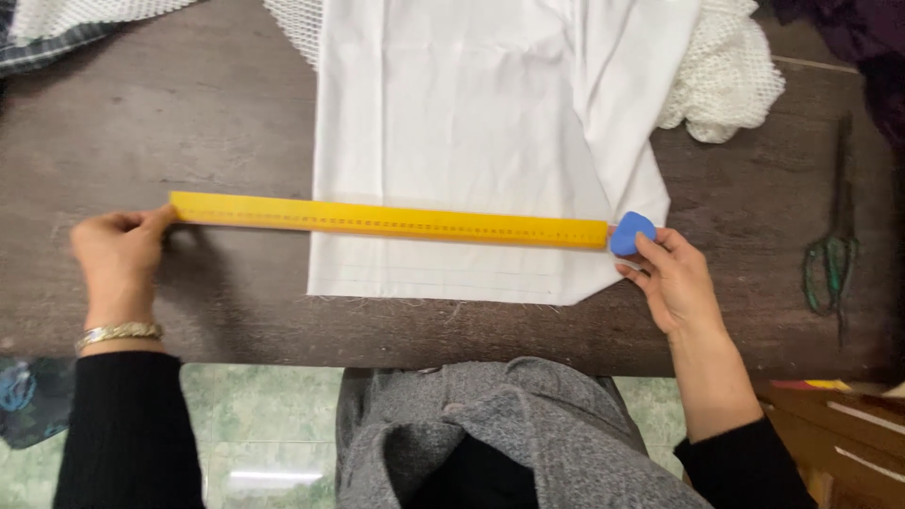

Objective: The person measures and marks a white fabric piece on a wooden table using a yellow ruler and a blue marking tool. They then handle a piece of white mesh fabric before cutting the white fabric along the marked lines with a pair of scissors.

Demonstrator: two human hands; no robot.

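A yellow ruler (pixel 391 221) lies flat across a white cloth (pixel 481 141) on the dark wooden table (pixel 189 123), its left end pinned under the left hand's (pixel 118 259) fingertips, apparently to hold it straight. At the ruler's right end, the right hand (pixel 674 278) pinches a blue tailor's chalk (pixel 632 233) between its fingertips, touching the cloth's edge. Scissors (pixel 831 254) lie well apart.
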